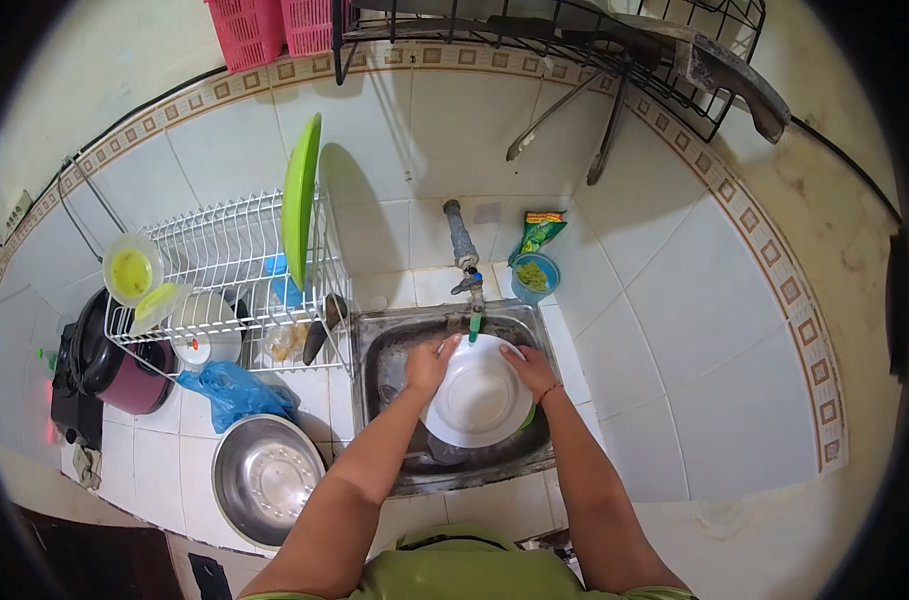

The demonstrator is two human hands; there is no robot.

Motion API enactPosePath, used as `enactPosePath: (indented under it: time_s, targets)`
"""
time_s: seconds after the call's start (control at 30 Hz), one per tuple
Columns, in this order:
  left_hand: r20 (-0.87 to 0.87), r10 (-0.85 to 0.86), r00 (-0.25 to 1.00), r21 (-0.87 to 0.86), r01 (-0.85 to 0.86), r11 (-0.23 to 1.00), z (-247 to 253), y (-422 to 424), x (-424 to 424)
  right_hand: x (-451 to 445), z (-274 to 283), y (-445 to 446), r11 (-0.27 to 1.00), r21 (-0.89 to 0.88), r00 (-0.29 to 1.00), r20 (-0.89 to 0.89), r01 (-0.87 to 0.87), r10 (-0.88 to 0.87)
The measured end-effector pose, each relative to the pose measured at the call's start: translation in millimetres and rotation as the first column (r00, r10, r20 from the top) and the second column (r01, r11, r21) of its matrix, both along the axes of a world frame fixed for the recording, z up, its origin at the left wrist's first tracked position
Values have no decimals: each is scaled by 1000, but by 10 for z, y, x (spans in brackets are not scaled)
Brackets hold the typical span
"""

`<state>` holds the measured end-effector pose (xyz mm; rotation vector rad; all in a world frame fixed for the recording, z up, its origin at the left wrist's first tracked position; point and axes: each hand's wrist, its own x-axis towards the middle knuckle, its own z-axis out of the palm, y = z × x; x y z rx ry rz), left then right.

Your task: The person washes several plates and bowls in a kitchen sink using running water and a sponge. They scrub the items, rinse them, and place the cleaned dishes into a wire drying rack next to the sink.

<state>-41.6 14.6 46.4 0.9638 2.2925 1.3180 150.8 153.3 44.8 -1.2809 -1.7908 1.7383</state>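
A white plate (478, 394) is held between both hands over a metal sink (372, 330). My left hand (430, 366) grips its upper left rim, and my right hand (531, 371) grips its upper right rim, with a thin band at the wrist. Just above the plate's far rim is the green tip of a water tap (469, 281). Part of a green item (529, 417) shows beneath the plate's right side. What else lies under the plate is hidden.
Left of the sink stand a white wire dish rack (222, 240) with a green plate (302, 199), a steel bowl (268, 480), a blue plastic bag (237, 394) and a rice cooker (128, 367). A blue cup (535, 279) stands behind right. Above hangs a black wire rack (454, 34).
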Motion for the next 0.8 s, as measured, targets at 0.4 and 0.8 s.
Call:
enactPosePath:
  time_s: [0.4, 0.8]
  targets:
    - [823, -284, 493, 354, -54, 934, -440, -256, 124, 147, -496, -258, 771, -327, 745, -231, 546, -626]
    - [933, -63, 354, 240, -482, 843, -646, -305, 234, 234, -982, -492, 813, -564, 747, -478, 142, -462]
